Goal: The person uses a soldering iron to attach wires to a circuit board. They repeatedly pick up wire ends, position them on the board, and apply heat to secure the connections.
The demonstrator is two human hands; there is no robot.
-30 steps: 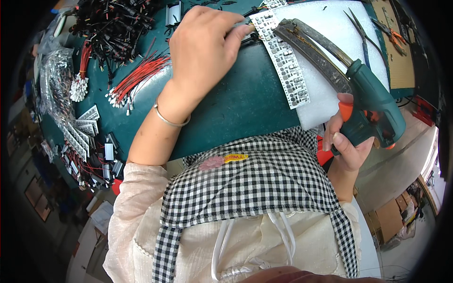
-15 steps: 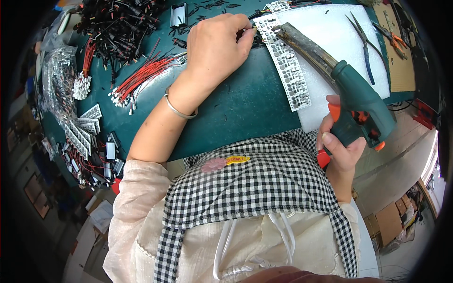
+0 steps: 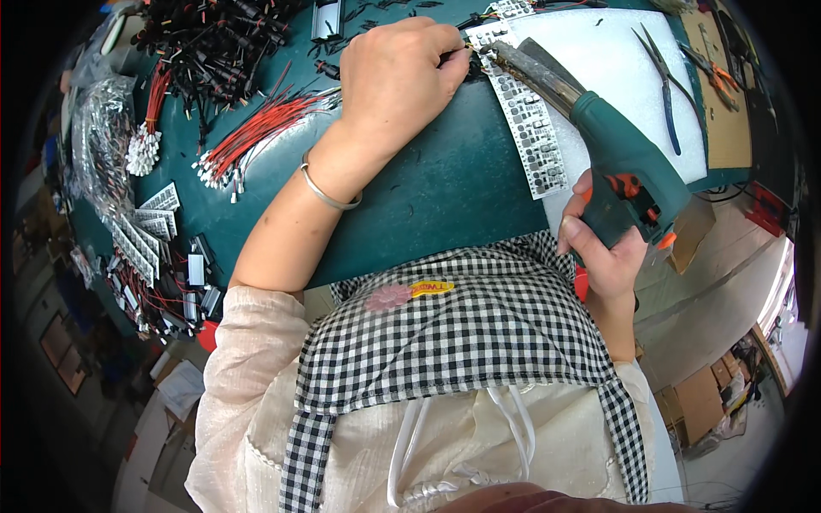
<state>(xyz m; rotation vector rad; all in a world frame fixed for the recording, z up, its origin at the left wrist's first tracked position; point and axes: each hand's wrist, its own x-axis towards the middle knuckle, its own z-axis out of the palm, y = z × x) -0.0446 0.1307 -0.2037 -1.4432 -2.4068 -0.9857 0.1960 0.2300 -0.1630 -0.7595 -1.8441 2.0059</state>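
My right hand (image 3: 603, 248) grips a green soldering gun (image 3: 629, 167) with orange parts. Its long dark barrel slants up and left over a narrow white circuit board (image 3: 530, 128), with the tip near the board's upper left edge. At that same edge, my left hand (image 3: 398, 73) is closed in a pinch, thumb and forefinger around what seems to be a thin cable end. Most of that cable is hidden behind the fingers. The board lies partly on a white foam sheet (image 3: 633, 77).
Needle-nose pliers (image 3: 663, 85) and orange-handled cutters (image 3: 714, 68) lie at the right. Red and white wires (image 3: 265, 128), a heap of black connectors (image 3: 218, 51) and smaller boards (image 3: 141, 244) occupy the left of the green table (image 3: 445, 197). A metal housing (image 3: 327, 19) sits at the back.
The soldering gun and my right hand have shifted left, and the barrel tip now sits slightly further left over the board. My left hand keeps its pinch, with hardly any movement.
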